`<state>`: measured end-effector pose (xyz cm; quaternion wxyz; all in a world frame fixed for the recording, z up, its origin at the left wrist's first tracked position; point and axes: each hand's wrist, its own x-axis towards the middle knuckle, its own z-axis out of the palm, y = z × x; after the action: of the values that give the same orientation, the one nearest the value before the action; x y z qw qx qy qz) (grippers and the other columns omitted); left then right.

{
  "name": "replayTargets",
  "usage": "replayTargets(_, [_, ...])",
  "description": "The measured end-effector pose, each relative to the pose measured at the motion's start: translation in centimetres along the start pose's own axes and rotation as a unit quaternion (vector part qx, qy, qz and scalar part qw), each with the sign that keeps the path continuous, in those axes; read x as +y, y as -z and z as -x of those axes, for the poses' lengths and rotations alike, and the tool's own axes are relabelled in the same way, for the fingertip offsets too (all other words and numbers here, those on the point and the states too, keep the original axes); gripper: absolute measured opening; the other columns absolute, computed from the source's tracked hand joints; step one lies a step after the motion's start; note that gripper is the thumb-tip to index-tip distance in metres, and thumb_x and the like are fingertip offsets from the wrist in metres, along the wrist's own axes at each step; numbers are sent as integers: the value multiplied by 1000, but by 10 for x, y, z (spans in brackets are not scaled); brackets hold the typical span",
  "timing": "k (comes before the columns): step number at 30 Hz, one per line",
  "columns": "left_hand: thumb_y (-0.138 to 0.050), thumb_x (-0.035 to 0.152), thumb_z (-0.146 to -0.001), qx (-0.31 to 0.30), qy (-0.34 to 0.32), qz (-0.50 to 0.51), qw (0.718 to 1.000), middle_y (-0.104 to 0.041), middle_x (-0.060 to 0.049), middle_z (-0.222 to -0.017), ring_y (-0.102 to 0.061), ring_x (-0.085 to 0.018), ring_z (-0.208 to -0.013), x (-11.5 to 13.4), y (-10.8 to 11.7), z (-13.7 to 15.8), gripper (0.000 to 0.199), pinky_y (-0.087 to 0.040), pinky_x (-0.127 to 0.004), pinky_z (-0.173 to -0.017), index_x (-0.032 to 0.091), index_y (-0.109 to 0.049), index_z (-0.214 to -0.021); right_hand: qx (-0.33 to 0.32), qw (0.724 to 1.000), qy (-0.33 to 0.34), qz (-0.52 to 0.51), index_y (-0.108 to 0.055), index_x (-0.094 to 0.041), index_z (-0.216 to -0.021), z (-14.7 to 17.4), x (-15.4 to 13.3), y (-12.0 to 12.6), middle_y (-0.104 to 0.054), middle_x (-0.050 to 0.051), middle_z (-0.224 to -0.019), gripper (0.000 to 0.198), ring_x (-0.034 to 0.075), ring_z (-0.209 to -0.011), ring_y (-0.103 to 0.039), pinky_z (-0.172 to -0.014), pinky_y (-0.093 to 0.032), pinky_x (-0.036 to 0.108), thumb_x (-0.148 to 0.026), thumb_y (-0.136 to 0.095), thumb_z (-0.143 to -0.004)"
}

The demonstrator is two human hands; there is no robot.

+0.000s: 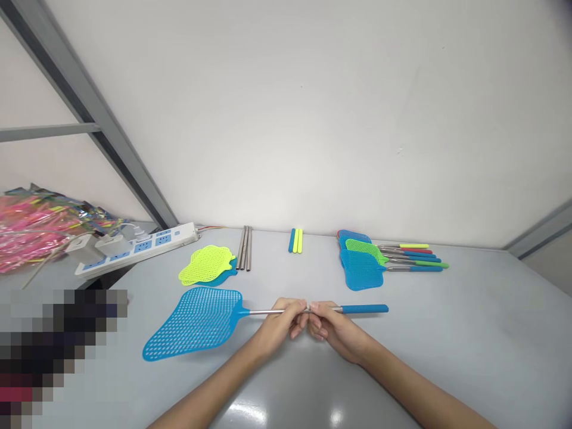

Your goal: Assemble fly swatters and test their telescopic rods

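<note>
A blue fly swatter (201, 322) with a metal rod and a blue grip lies level across my two hands, just above the table. Its mesh head points left and its grip points right. My left hand (286, 319) pinches the rod on the head side. Close beside it, my right hand (328, 322) has its fingers closed round the rod near the grip. The thumbs almost meet in the middle, and part of the rod is hidden by the fingers.
Behind my hands lie yellow and blue swatter heads (208, 264), several metal rods (243, 249) and 3 coloured grips (295, 241). Several whole swatters (364, 271) are stacked at the right. A power strip (143, 247) and pink plastic-wrapped goods (40, 226) are at the left, before a wall (313, 119).
</note>
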<state>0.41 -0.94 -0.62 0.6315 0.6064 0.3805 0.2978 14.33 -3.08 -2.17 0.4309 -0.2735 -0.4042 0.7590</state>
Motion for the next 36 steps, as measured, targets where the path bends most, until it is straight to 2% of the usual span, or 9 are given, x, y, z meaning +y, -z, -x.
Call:
replayTargets(6, [-31, 34, -77, -24, 21, 40, 999, -34, 4, -36, -32, -8, -40, 3, -5, 0, 35, -29, -22, -48, 18, -34, -47, 27, 999, 5, -36, -36, -16, -43, -1, 3, 2, -23, -6, -39, 36, 8, -42, -26, -49, -19, 26, -26, -42, -77])
replayTargets(10, [-32, 34, -77, -40, 40, 88, 995, -31, 5, -36, -30, -8, -39, 3, -7, 1, 35, -28, -22, -46, 18, -32, -46, 35, 999, 20, -36, -33, -17, -42, -2, 2, 1, -22, -6, -40, 36, 8, -43, -25, -50, -18, 27, -21, -43, -76])
replayTargets(15, [-36, 30, -76, -27, 74, 141, 987, -26, 7, -35, -27, -7, -38, 7, -5, 3, 32, -25, -22, -44, 18, -31, -47, 41, 999, 18, -27, -32, -17, -42, -2, 0, 3, -22, -6, -41, 37, 8, -44, -25, -51, -18, 28, -21, -43, -77])
replayTargets(23, [-40, 32, -74, 2, 92, 137, 986, -22, 8, -35, -25, -7, -38, 16, -2, 4, 33, -24, -22, -44, 19, -29, -46, 44, 998, 17, -40, -32, -17, -43, -2, -3, 6, -22, -6, -42, 35, 7, -43, -22, -50, -16, 28, -19, -43, -76])
replayTargets(36, [-41, 32, -74, 4, 92, 127, 988, -22, 8, -35, -24, -7, -38, 17, 1, 5, 33, -23, -22, -43, 19, -29, -47, 63, 998, 15, -27, -29, -18, -42, -1, -5, 7, -23, -6, -42, 36, 7, -43, -21, -50, -17, 27, -20, -45, -74])
